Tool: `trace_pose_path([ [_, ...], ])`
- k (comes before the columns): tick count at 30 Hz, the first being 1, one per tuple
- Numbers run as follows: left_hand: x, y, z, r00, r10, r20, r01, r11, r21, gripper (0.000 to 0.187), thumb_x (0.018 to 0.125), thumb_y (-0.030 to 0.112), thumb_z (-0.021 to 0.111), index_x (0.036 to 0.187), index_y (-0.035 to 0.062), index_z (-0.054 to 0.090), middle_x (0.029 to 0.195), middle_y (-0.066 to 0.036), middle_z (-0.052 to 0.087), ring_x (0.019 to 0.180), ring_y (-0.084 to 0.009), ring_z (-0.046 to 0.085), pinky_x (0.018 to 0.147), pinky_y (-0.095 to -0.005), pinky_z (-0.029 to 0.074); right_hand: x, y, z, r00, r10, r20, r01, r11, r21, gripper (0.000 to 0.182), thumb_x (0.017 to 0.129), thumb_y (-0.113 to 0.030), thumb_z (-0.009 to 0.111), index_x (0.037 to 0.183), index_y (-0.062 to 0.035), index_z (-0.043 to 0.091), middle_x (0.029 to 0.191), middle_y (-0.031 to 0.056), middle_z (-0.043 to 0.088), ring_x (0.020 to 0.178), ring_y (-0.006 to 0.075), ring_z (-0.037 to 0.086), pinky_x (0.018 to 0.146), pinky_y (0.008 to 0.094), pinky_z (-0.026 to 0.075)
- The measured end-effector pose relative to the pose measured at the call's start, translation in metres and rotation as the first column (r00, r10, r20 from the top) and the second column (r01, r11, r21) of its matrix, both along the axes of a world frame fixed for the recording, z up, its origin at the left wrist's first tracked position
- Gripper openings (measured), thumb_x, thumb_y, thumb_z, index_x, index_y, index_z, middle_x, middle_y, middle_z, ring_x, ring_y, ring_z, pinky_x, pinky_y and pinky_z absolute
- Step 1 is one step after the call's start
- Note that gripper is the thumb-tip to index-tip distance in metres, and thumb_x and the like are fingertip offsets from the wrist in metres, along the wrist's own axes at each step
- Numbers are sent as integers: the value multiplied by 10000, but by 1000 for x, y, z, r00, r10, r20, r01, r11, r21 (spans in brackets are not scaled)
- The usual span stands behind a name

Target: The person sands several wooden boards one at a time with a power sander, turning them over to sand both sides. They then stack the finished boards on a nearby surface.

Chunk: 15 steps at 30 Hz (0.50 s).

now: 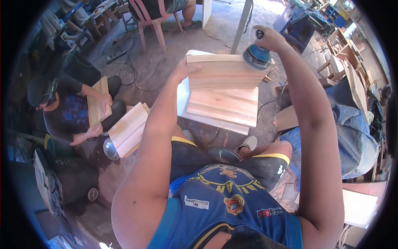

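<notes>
Sander beneath the clenched right fingers seems hefty, best held by its knob; left fingers grasp the stiff-looking board's end.

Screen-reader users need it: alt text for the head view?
A person's right hand holds a round teal power tool, apparently a sander, at the far right corner of a pale wooden board; the left hand grips the board's left end. More boards lie just nearer. Off to the left, a co-worker holds another board.

pink plastic chair, crumpled blue tarp
</notes>
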<state>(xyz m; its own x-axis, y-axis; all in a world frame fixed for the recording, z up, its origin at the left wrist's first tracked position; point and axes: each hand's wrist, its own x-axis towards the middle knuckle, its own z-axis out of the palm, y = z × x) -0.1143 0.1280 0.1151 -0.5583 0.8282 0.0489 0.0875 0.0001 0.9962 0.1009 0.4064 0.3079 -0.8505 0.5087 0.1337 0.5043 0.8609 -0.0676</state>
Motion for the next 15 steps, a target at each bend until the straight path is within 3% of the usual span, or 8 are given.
trace_pose_path([
  [8, -5, 6, -13, 1000, 1, 15, -1, 1000, -2, 513, 806, 138, 841, 1257, 39, 617, 1151, -45, 679, 1083, -152, 609, 984, -325, 478, -80, -102, 4, 974, 225, -17, -225, 974, 11, 723, 766, -350, 723, 1450, -214, 531, 1386, 120, 603, 1284, 287, 579, 1074, 408, 479],
  [11, -8, 8, -18, 1000, 15, 7, -15, 997, 77, 492, 770, 144, 868, 1203, 33, 661, 1107, -46, 715, 983, -123, 643, 907, -321, 517, -113, -130, -2, 955, 295, -20, -294, 955, 36, 733, 768, -363, 723, 1458, -217, 523, 1394, 118, 597, 1276, 286, 588, 1067, 411, 486],
  [13, -9, 8, -17, 992, 41, -115, -39, 999, 14, 565, 761, 176, 886, 1256, 36, 651, 1178, -54, 703, 1038, -135, 632, 939, -316, 503, -127, -154, 5, 957, 289, 4, -289, 957, 24, 728, 773, -362, 719, 1459, -224, 522, 1391, 116, 598, 1272, 284, 592, 1061, 414, 491],
  [15, -5, 7, -16, 989, 64, -131, -56, 997, 62, 585, 768, 158, 878, 1282, 31, 628, 1205, -56, 688, 1083, -152, 618, 976, -319, 485, -134, -172, 9, 960, 278, 23, -278, 960, 11, 723, 777, -361, 714, 1461, -231, 521, 1389, 115, 599, 1268, 282, 597, 1054, 418, 495],
])
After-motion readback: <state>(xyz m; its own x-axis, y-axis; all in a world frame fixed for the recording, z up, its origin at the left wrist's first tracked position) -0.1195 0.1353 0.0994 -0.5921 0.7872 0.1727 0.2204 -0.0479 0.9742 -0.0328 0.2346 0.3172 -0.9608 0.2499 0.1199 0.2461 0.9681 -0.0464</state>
